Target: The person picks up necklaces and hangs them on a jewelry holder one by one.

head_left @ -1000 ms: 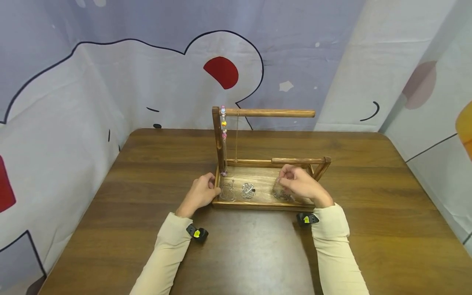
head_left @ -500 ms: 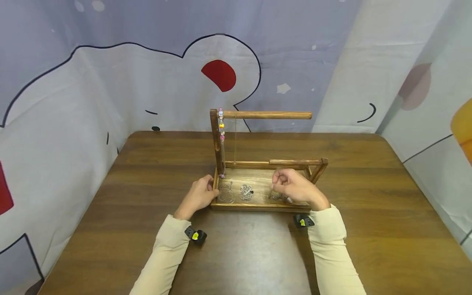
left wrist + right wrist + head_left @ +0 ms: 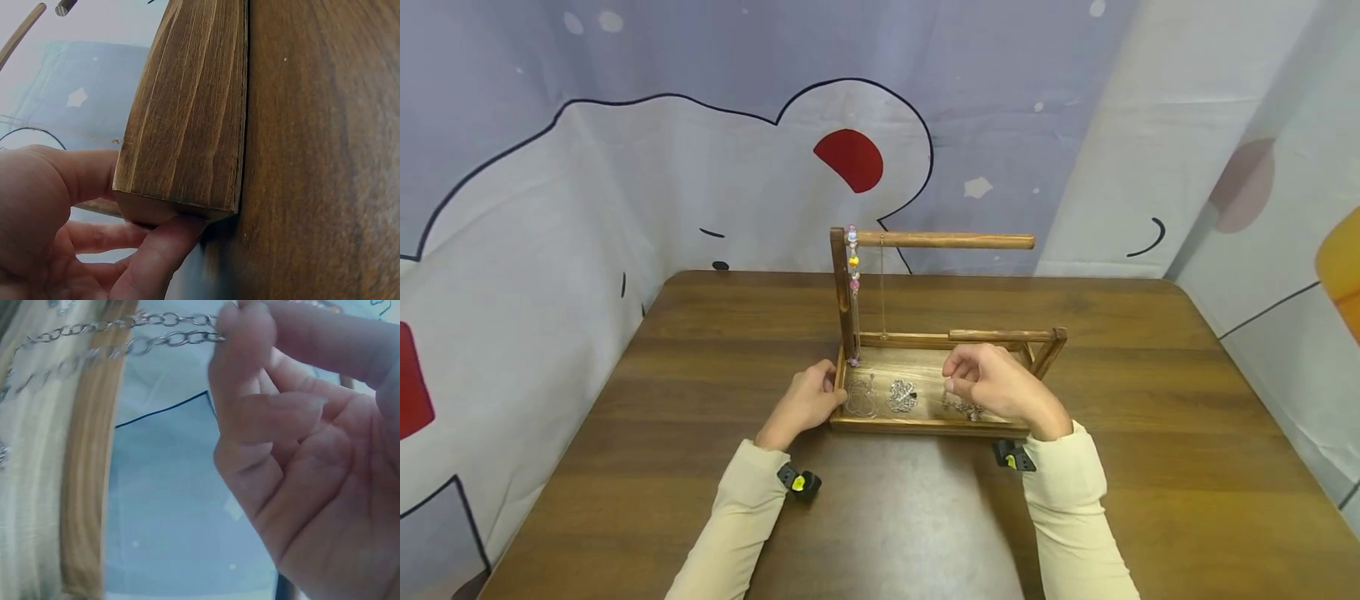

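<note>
Chain (image 3: 179,339) in pinch of right hand (image 3: 1003,387)

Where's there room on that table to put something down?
The table looks bare left of the left hand, right of the wooden tray, and in front of it, between the sleeves. It's crowded along the tray's front: thin loops, a silver chain heap, and the link chain the right hand pinches.

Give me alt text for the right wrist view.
A person's right hand pinches a silver metal link chain, which runs in two rows toward picture left, past a brown wooden strip. A pale blue fabric backdrop hangs behind.
</note>
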### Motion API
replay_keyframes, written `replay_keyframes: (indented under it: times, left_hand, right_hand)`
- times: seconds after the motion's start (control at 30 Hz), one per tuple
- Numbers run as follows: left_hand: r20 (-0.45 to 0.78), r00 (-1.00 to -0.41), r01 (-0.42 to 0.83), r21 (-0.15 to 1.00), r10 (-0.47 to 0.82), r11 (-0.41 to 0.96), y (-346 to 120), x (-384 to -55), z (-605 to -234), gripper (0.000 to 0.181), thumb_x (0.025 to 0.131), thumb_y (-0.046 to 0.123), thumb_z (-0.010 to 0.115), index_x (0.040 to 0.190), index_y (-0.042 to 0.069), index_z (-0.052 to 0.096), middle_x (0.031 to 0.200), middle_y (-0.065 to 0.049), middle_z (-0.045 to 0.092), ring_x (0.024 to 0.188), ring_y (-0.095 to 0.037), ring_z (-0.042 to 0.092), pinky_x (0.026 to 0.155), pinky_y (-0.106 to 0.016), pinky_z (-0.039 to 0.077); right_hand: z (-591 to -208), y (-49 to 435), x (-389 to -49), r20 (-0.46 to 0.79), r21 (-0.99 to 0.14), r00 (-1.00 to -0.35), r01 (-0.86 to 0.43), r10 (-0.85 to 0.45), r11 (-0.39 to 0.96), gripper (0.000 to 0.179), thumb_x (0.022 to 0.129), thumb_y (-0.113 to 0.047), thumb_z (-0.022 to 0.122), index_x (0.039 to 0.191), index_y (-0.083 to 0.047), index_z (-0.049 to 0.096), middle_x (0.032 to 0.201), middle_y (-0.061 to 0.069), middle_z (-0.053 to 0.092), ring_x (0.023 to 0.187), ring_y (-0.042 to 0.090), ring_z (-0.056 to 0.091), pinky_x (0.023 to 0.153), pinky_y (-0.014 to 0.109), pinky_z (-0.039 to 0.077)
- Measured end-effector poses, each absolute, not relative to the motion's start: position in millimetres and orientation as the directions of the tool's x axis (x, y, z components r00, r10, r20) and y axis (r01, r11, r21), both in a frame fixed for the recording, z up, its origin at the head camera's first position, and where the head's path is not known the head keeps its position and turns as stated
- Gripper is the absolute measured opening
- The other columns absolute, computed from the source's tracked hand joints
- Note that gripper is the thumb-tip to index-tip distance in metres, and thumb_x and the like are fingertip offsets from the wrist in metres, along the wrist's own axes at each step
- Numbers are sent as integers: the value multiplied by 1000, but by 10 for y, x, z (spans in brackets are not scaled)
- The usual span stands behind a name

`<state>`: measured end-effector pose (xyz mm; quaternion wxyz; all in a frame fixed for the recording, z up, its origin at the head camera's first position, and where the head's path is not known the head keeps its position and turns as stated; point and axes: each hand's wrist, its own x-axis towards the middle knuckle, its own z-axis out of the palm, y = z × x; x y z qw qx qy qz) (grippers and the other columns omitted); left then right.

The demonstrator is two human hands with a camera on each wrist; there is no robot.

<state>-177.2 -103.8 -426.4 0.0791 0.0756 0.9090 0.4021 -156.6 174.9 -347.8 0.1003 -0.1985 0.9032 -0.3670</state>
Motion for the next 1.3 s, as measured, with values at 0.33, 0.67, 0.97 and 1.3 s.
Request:
replay_keyframes:
  times: [0.33,0.67,0.97,1.3]
  left_hand:
    - [-91,-979,58,737,184,673,-1022,-1771,-4261,28,78,9,62,104,0,55,73,-7,59,59,-15,53,51,-26,41]
    - [-74,-983,65,716,168,695,-1024,-1784,-4245,31,77,10,63,105,-2,58,75,-6,60,61,-15,53,53,-26,42]
    - [-82,-980,65,728,181,682,-1009,-1767,-4260,29,77,10,63,104,0,58,74,-5,59,60,-15,52,53,-26,42]
    - [-84,-980,61,731,178,680,-1029,-1776,-4259,32,77,10,62,106,-3,58,75,-7,60,60,-15,53,53,-26,42]
  right_hand:
    - [-3198,1680,-1495,96,-595,-871,-439,-483,674,8,87,-5,56,90,-11,59,79,-2,60,73,11,55,67,29,46]
    - [-3009,1596,-1607,334,-523,-818,-575,-469,630,10,84,-1,60,91,-8,61,83,1,63,72,11,55,64,28,46]
    - [-2880,1576,-1635,558,-393,-748,-620,-360,679,8,83,-1,59,88,-7,62,80,2,60,71,12,54,65,30,44]
    - [-2681,1539,-1766,640,-347,-694,-644,-329,682,11,81,2,59,88,-5,63,82,2,62,73,16,52,65,31,40]
